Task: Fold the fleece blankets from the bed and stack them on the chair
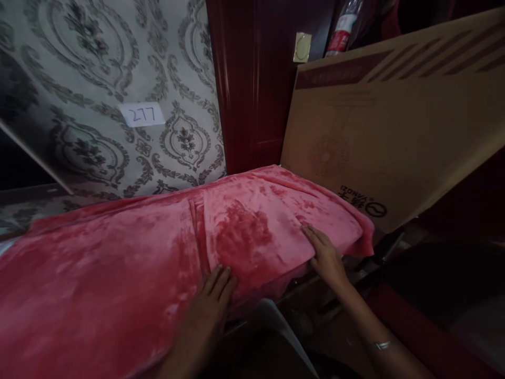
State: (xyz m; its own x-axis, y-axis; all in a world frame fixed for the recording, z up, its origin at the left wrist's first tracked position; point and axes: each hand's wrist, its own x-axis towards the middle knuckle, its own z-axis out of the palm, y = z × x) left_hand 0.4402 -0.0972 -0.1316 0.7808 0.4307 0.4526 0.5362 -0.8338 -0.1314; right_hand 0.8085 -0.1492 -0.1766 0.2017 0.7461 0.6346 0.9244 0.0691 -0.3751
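A folded piece of pink-red plush fabric (pixel 252 226) lies on a surface draped with the same kind of plush cloth (pixel 102 284). My left hand (pixel 215 295) rests with its fingers stretched out at the near left edge of the folded piece. On the right, my right hand (pixel 323 250) lays its outstretched fingers against the folded piece's right edge; its thumb is hardly visible. Neither hand grips anything that I can see. A silvery bracelet circles my right wrist.
A large cardboard box (pixel 379 121) leans at the back right, with a plastic bottle (pixel 343 31) behind it. Patterned wallpaper (pixel 189 139) bears a paper label reading 277 (pixel 142 114). A dark screen-like panel (pixel 23 137) stands at the left.
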